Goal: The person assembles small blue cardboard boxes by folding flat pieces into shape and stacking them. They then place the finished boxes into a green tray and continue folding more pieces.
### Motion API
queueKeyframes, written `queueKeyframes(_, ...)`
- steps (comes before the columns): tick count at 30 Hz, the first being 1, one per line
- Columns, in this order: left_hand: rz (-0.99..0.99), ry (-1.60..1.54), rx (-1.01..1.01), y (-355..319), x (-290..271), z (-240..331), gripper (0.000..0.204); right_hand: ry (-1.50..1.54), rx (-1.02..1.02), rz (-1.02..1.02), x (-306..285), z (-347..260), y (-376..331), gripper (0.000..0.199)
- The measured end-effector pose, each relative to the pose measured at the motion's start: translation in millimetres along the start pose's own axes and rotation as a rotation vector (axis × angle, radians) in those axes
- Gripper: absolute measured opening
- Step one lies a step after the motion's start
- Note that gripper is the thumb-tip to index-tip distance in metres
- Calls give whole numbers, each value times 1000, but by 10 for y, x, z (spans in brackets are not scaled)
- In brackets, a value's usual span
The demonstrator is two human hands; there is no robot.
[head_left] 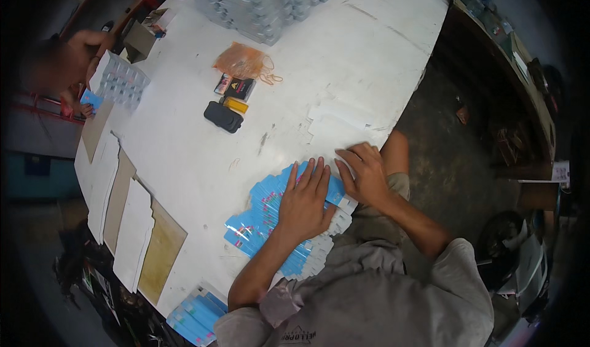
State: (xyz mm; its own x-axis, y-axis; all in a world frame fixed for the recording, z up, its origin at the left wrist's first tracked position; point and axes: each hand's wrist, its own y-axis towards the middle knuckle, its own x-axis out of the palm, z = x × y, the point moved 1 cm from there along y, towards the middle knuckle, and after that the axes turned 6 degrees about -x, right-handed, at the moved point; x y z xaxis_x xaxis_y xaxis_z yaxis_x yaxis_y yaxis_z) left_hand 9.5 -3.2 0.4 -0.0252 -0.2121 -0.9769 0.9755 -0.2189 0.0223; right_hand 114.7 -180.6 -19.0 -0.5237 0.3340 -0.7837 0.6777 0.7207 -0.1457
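A fanned-out spread of blue flat printed cartons [258, 202] with white tabs lies at the table's near edge, in front of me. Across the top of it rests my left hand [304, 202], its fingers stretched out flat. My right hand [367, 173] is at the right end of the fan, close to the table edge. Its fingers are bent, with thumb and forefinger apart, and nothing shows between them. Just beyond the right hand lie white flat pieces [341, 122] with stepped edges, hard to tell from the white tabletop.
The white table [246, 150] bears a dark case [223, 117], a yellow lighter [235, 105], a cigarette pack [239, 87] and an orange plastic bag [239, 61]. Clear plastic trays [258, 9] stand stacked behind. Cardboard sheets [132, 236] and more blue cartons [196, 316] lie left. Another person [67, 64] works far left.
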Motion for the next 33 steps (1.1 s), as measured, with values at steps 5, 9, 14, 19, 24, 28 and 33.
queueKeyframes(5,-8,-238,-73,-32,-145,-99,78,-351,-231,542,-102,38,156,56)
queueKeyframes(9,41,-287,-59,10,-64,-99,65,-59,-175,428,-51,310,139,44)
queueKeyframes(14,-4,-255,-60,-7,35,-111,63,-277,-331,500,-171,-14,156,30)
queueKeyframes(19,88,-151,-72,28,-118,40,74,452,-129,253,-253,-233,5,25)
queueKeyframes(24,45,-147,-35,14,-105,28,74,329,-26,49,-209,-328,-38,17)
queueKeyframes(28,61,-300,-63,28,-95,15,69,89,-262,391,-42,-128,-79,34)
queueKeyframes(33,67,-257,-65,26,-48,-22,63,-363,-189,449,-76,96,39,56)
